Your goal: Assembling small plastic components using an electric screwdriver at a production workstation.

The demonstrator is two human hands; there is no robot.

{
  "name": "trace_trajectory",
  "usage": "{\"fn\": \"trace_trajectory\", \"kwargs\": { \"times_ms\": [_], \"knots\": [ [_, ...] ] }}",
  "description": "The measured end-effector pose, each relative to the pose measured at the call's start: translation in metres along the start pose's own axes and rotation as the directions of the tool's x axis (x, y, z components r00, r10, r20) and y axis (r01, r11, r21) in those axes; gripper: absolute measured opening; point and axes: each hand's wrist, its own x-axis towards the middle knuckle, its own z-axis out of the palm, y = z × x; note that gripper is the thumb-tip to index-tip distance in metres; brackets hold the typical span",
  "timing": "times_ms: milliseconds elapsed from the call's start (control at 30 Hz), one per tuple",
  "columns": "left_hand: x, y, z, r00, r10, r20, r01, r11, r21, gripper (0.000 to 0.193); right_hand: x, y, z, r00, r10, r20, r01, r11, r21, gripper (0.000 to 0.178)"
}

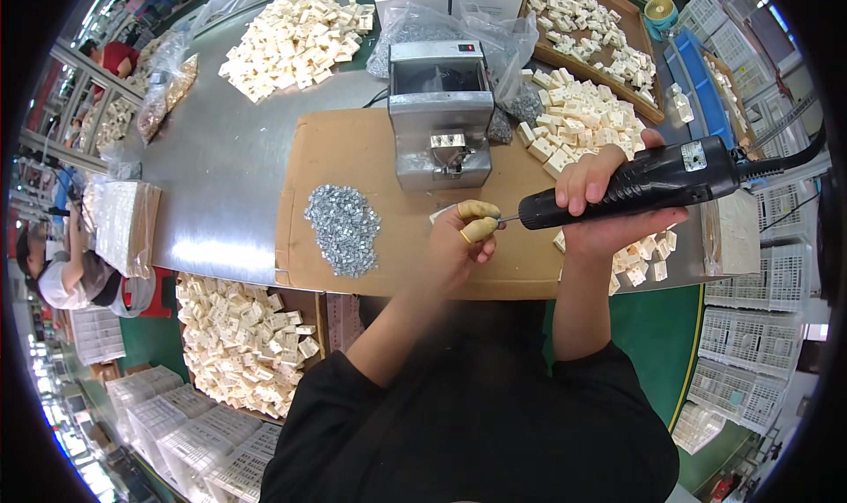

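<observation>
My right hand [600,194] is wrapped round a black electric screwdriver [635,185], which lies level with its bit toward the left. At the bit's tip, my left hand [463,243] has thumb and forefinger pinched together, both in yellow finger cots; what they pinch is too small to make out. A cream plastic edge [438,213] shows beside those fingers, mostly hidden. Beyond the hands stands a grey metal screw feeder [441,115] on a cardboard sheet [322,141]. Small silvery metal pieces [342,229] lie heaped left of my left hand.
Cream plastic blocks are piled at the back left [296,40] and right of the feeder [587,119]. More fill a wooden tray [648,106] and a box [243,344] below the table's front edge. A cable [794,159] trails right from the screwdriver. Another person [75,269] sits at left.
</observation>
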Motion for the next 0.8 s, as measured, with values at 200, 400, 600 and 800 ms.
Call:
{"fn": "trace_trajectory", "kwargs": {
  "times_ms": [200,400,600,800],
  "knots": [
    [-0.003,0.005,-0.005,0.998,0.059,-0.036,-0.054,0.99,0.129,0.014,-0.002,0.009,0.003,0.999,0.035,0.007,-0.035,0.999,0.016,0.086],
    [-0.01,0.021,-0.009,0.995,0.098,-0.023,-0.09,0.969,0.23,0.013,0.001,0.017,0.013,0.999,0.05,0.01,-0.051,0.998,0.025,0.085],
    [-0.021,0.037,-0.009,0.941,0.338,-0.012,-0.294,0.834,0.466,0.014,0.001,0.04,0.022,0.996,0.088,0.021,-0.089,0.996,0.028,0.086],
    [-0.025,0.045,-0.012,0.927,0.343,-0.152,-0.19,0.778,0.598,0.02,-0.008,0.064,0.027,0.976,0.214,-0.049,-0.218,0.968,-0.121,0.09]
  ]
}}
